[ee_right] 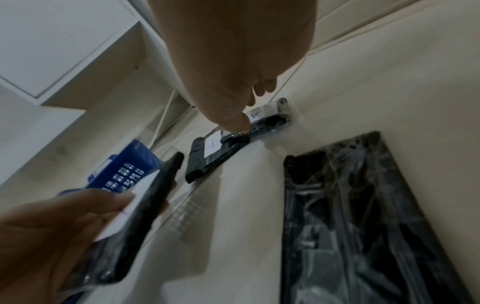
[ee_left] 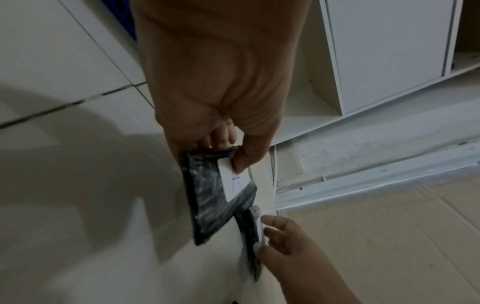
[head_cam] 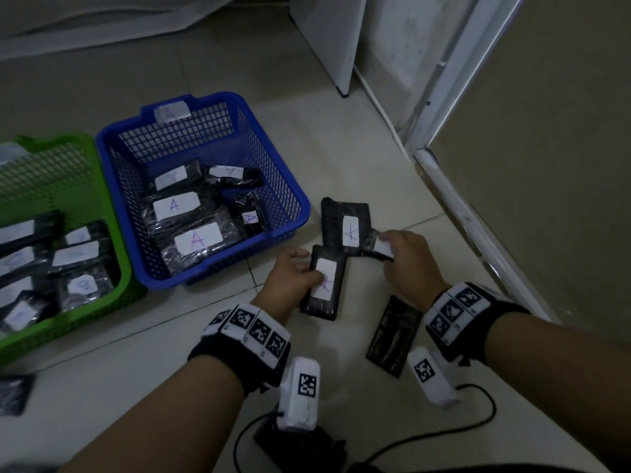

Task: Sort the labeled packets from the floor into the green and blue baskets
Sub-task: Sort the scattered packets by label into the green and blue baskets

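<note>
My left hand (head_cam: 307,272) grips a black packet (head_cam: 324,285) by its near end, thumb on the white label marked A; the left wrist view shows the same packet (ee_left: 215,195) under the thumb. My right hand (head_cam: 388,251) pinches a small black labeled packet (head_cam: 374,246) lying on the floor; it appears as the small packet (ee_right: 270,117) in the right wrist view. Between them a larger packet (head_cam: 346,227) labeled A lies flat on the tiles. The blue basket (head_cam: 290,186) and the green basket (head_cam: 112,302) stand to the left, each holding several labeled packets.
A black packet (head_cam: 394,336) with no label showing lies on the floor under my right wrist. Another dark packet (head_cam: 13,394) sits at the left edge. A white cabinet (head_cam: 327,39) and a door frame (head_cam: 478,216) bound the right side. A black cable (head_cam: 478,418) runs near my arms.
</note>
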A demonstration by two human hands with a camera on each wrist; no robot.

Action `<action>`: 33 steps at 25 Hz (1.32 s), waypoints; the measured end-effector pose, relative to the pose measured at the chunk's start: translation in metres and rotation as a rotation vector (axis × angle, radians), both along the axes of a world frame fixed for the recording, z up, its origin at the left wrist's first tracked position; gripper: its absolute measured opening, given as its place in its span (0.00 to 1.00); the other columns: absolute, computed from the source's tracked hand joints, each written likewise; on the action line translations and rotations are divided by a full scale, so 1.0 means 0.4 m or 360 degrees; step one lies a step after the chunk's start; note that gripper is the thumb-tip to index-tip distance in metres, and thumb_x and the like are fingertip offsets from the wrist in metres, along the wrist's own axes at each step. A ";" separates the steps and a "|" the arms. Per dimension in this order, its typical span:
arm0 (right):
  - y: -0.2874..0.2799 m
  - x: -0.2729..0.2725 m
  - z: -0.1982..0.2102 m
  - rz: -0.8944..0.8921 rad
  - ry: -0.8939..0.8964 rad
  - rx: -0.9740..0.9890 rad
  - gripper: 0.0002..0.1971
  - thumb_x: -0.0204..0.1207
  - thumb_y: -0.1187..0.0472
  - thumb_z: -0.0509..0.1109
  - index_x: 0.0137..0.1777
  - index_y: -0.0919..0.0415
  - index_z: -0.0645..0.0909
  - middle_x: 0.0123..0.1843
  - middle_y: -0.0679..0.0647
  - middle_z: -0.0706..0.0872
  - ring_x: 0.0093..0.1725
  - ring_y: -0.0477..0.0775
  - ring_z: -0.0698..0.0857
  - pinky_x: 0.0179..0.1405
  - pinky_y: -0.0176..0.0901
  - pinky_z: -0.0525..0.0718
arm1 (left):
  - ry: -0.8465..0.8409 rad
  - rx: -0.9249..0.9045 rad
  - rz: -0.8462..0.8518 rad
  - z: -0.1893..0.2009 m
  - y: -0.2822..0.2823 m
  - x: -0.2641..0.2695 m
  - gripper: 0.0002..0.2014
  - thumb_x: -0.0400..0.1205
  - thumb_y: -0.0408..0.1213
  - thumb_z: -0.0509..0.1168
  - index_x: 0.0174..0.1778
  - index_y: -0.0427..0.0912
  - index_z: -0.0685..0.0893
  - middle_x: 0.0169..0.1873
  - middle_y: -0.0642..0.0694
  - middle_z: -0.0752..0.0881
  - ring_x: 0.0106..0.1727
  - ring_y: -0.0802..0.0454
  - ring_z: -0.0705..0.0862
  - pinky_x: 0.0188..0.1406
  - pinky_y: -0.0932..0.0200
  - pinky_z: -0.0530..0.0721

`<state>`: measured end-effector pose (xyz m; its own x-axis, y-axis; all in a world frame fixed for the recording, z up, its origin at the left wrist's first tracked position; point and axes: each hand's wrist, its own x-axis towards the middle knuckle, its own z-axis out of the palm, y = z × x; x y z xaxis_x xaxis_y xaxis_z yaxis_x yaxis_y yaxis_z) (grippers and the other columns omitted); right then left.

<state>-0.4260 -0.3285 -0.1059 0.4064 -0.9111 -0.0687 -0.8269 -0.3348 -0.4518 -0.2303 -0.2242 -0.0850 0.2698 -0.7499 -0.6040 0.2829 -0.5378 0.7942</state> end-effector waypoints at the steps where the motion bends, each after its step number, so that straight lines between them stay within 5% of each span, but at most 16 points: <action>1: -0.005 0.009 -0.005 -0.0015 0.0111 0.0031 0.21 0.69 0.74 0.64 0.64 0.66 0.77 0.56 0.68 0.81 0.58 0.69 0.79 0.53 0.54 0.79 | -0.0024 -0.0022 -0.0016 -0.001 0.002 0.005 0.17 0.75 0.23 0.68 0.57 0.39 0.75 0.49 0.37 0.88 0.47 0.41 0.87 0.55 0.41 0.84; 5: 0.012 0.039 0.015 -0.0075 0.0248 0.0146 0.31 0.64 0.65 0.76 0.67 0.63 0.71 0.59 0.66 0.74 0.56 0.67 0.77 0.47 0.49 0.76 | 0.0055 -0.0101 -0.0168 0.022 0.017 0.030 0.15 0.77 0.27 0.69 0.60 0.36 0.80 0.56 0.31 0.86 0.49 0.41 0.87 0.51 0.46 0.86; 8: 0.051 0.068 0.038 -0.0147 -0.0258 0.0425 0.35 0.62 0.66 0.79 0.69 0.63 0.69 0.59 0.62 0.71 0.59 0.63 0.76 0.48 0.40 0.77 | 0.0134 -0.0282 -0.0138 0.069 0.023 0.066 0.17 0.78 0.26 0.67 0.64 0.35 0.80 0.53 0.33 0.87 0.45 0.45 0.86 0.46 0.54 0.87; 12: 0.068 0.177 0.127 -0.0095 -0.0913 0.0433 0.32 0.66 0.64 0.79 0.70 0.59 0.71 0.59 0.54 0.78 0.54 0.51 0.81 0.40 0.21 0.78 | -0.0011 -0.0646 0.0108 0.146 0.008 0.165 0.22 0.80 0.21 0.61 0.70 0.42 0.76 0.46 0.39 0.86 0.44 0.48 0.85 0.41 0.55 0.86; 15: 0.031 0.287 0.177 0.0016 -0.0897 0.0327 0.27 0.74 0.61 0.73 0.73 0.56 0.70 0.60 0.53 0.80 0.58 0.50 0.81 0.55 0.35 0.80 | -0.0242 -0.0791 0.0355 0.194 0.003 0.257 0.23 0.80 0.21 0.59 0.67 0.48 0.76 0.45 0.41 0.86 0.43 0.47 0.85 0.40 0.48 0.88; 17: 0.000 0.370 0.198 0.0087 -0.0766 0.0299 0.25 0.77 0.62 0.70 0.73 0.56 0.69 0.54 0.52 0.80 0.50 0.50 0.81 0.46 0.38 0.76 | -0.0475 -0.0765 0.0522 0.205 -0.006 0.313 0.19 0.80 0.24 0.62 0.64 0.48 0.79 0.43 0.42 0.84 0.41 0.47 0.84 0.46 0.40 0.88; 20: -0.032 0.478 0.192 0.0304 -0.0555 0.0246 0.15 0.75 0.65 0.70 0.60 0.60 0.73 0.42 0.53 0.80 0.40 0.53 0.79 0.32 0.38 0.67 | -0.0824 -0.0663 0.0643 0.193 -0.035 0.365 0.17 0.79 0.26 0.65 0.59 0.49 0.82 0.42 0.46 0.83 0.42 0.52 0.84 0.52 0.40 0.86; 26: -0.047 0.519 0.134 0.0529 -0.0009 0.0275 0.11 0.74 0.72 0.65 0.54 0.63 0.83 0.54 0.62 0.86 0.56 0.63 0.83 0.48 0.41 0.76 | -0.1065 -0.0467 0.0400 0.158 -0.115 0.372 0.17 0.76 0.33 0.70 0.58 0.54 0.81 0.45 0.49 0.86 0.46 0.53 0.86 0.53 0.49 0.87; 30: -0.027 0.418 0.157 0.0213 -0.0699 -0.0054 0.11 0.71 0.75 0.65 0.41 0.63 0.87 0.46 0.58 0.84 0.46 0.52 0.81 0.48 0.34 0.75 | -0.1340 -0.0215 0.0135 0.143 -0.154 0.338 0.16 0.76 0.37 0.72 0.58 0.50 0.80 0.41 0.51 0.85 0.43 0.53 0.84 0.38 0.66 0.78; 33: -0.053 0.302 0.115 -0.0300 -0.0818 -0.0051 0.11 0.70 0.74 0.65 0.40 0.60 0.86 0.46 0.57 0.85 0.45 0.53 0.83 0.47 0.34 0.78 | -0.1581 -0.0132 -0.0239 0.121 -0.163 0.322 0.18 0.73 0.38 0.75 0.57 0.44 0.81 0.45 0.44 0.87 0.49 0.48 0.85 0.46 0.61 0.80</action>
<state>-0.3052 -0.3497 -0.0598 0.2099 -0.9698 0.1246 -0.5491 -0.2223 -0.8057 -0.1015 -0.2892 -0.0365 0.5219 -0.8470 -0.1013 -0.5935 -0.4458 0.6701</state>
